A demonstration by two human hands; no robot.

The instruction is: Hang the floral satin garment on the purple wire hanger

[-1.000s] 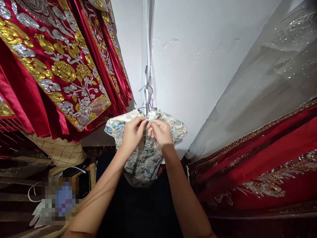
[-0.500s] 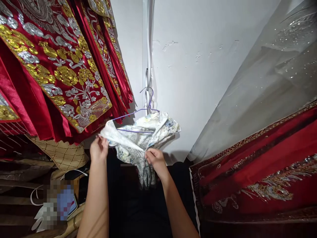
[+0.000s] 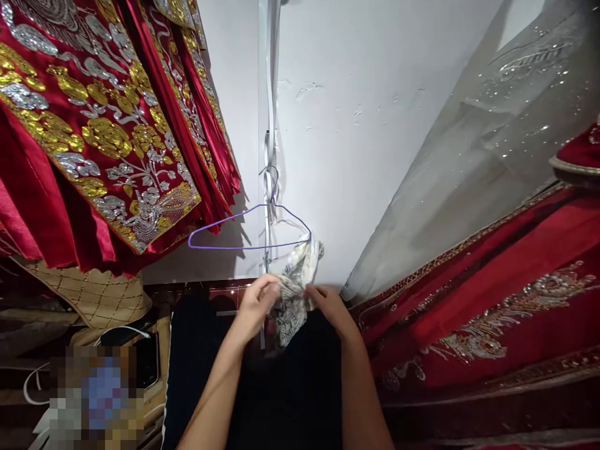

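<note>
A thin purple wire hanger (image 3: 248, 228) hangs by its hook from a white strip on the wall. A small pale floral garment (image 3: 293, 294) clings to the hanger's right end and droops down in a bunch. My left hand (image 3: 255, 300) and my right hand (image 3: 330, 303) both grip the bunched fabric just below the hanger, one on each side. Most of the hanger's wire is bare.
Red satin robes with gold and silver embroidery (image 3: 94, 125) hang at the upper left. More red embroidered cloth (image 3: 492, 300) and a grey sequinned sheet (image 3: 492, 137) lie on the right. A white wall (image 3: 351, 125) is ahead. A quilted tan cushion (image 3: 89, 294) sits lower left.
The floral garment has slid off most of the hanger, now caught only on its right end. Both hands dropped from the collar and gathered the fabric lower down.
</note>
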